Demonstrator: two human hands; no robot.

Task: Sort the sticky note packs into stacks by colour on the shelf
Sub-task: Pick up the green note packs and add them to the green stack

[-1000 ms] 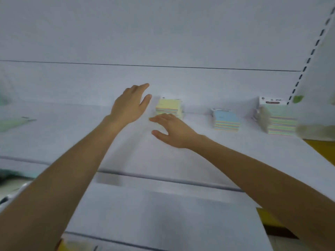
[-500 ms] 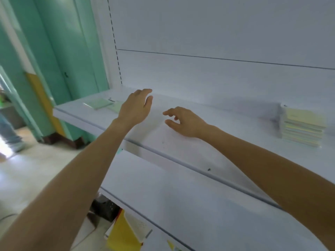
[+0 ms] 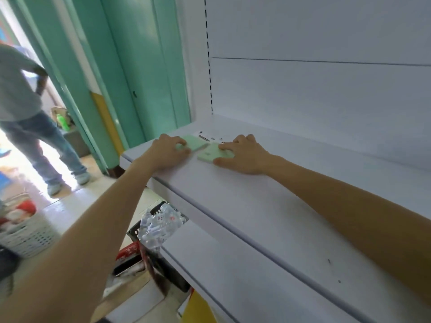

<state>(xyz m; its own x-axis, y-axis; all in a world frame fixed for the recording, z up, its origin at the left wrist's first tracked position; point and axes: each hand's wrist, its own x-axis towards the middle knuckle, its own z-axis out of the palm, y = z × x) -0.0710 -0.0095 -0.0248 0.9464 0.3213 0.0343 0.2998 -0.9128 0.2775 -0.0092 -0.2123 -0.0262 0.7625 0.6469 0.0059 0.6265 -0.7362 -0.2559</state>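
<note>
Two thin pale green sticky note packs lie flat at the left end of the white shelf (image 3: pixel 268 199). My left hand (image 3: pixel 169 151) rests on the left green pack (image 3: pixel 196 142), fingers curled over its near edge. My right hand (image 3: pixel 245 155) lies on the right green pack (image 3: pixel 211 155), fingers on top and thumb against its near edge. Both packs sit on the shelf surface, side by side and almost touching. White printed header cards show at their far ends. The other colour stacks are out of view.
A lower white shelf (image 3: pixel 233 276) juts out below. Left of the shelving stand a teal door frame (image 3: pixel 140 78), a person in jeans (image 3: pixel 35 127), a white perforated basket (image 3: pixel 25 234) and a dark crate of clear plastic items (image 3: pixel 161 224) on the floor.
The view swung left along the shelf, away from the yellow, blue and mixed stacks. Both hands travelled to the shelf's left end and came down on the two green packs.
</note>
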